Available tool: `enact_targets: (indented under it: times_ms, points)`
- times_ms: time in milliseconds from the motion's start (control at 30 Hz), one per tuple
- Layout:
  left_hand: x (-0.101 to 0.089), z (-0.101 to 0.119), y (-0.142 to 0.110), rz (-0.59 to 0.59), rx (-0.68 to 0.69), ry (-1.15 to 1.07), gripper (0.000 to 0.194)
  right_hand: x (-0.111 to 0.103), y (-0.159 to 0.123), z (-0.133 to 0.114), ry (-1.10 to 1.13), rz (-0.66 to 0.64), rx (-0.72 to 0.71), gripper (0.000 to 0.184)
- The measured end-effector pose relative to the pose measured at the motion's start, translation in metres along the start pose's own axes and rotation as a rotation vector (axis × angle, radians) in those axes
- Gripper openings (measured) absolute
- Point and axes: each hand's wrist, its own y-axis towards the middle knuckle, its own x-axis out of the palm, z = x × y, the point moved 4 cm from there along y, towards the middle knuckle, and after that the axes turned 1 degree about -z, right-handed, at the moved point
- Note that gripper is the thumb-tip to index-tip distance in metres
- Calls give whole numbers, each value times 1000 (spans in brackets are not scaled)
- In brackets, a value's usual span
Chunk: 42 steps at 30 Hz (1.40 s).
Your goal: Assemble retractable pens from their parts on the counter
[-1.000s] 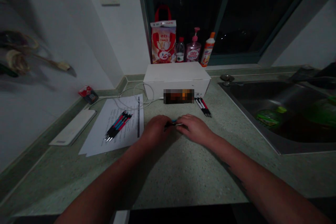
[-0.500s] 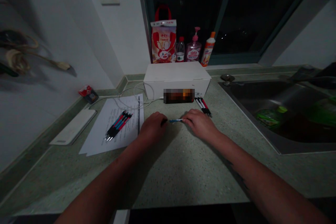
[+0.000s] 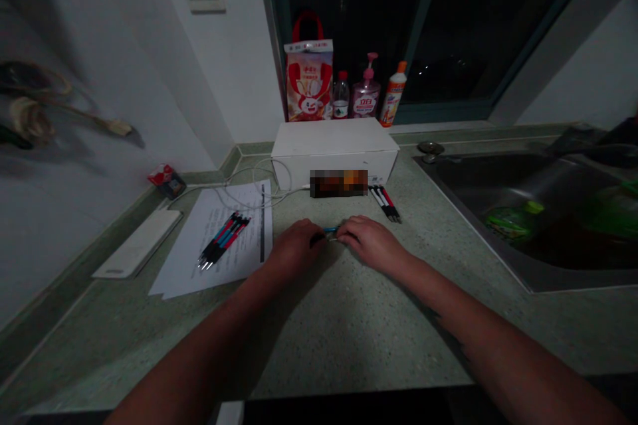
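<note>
My left hand [image 3: 298, 244] is closed, its fingertips pinching a blue pen [image 3: 330, 230] with a dark part showing under the fingers. From the other side my right hand [image 3: 373, 241] is closed on the pen's other end. Only a short blue length shows between the hands, with a thin pale piece just below it; whether the pen is in one piece I cannot tell. Several pens [image 3: 225, 239] in black, blue and red lie on printed sheets [image 3: 182, 272] to the left. A smaller group of white and red pens [image 3: 385, 202] lies beyond my right hand.
Behind the hands stands a long white box [image 3: 333, 139], with a blurred-out dark object [image 3: 339, 184] before it. A white cable [image 3: 236, 194] loops over the paper. At left lies a white slab [image 3: 139, 244]; a sink [image 3: 503, 259] is at right. Bottles [image 3: 366, 96] line the window.
My hands have come closer together and slightly nearer to me. Less of the blue pen shows between them, and a thin pale piece now appears below it.
</note>
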Motion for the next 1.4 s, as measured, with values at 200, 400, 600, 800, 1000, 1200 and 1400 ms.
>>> enact_targets:
  times_ms: [200,400,600,800,1000,1200,1400]
  points:
    - [-4,2,-1,-14,5,4,20,-6,0,2,94,51,29,11]
    - [-6,3,-2,25,25,10,19,-6,0,-1,87,44,23,10]
    - [-6,2,-2,7,15,66,17,-8,-1,0,-60,-48,82,12]
    - [-9,2,-1,-33,-59,131,19,-9,-3,2,-83,-86,113,15]
    - [-9,4,-2,-22,-73,137,19,-8,-4,4,-105,-102,106,15]
    - [-7,0,-1,-7,-48,115,19,-12,-4,7,-96,-117,94,17]
    - [-5,0,-1,-7,-39,52,17,-8,-4,4,-75,-107,89,13]
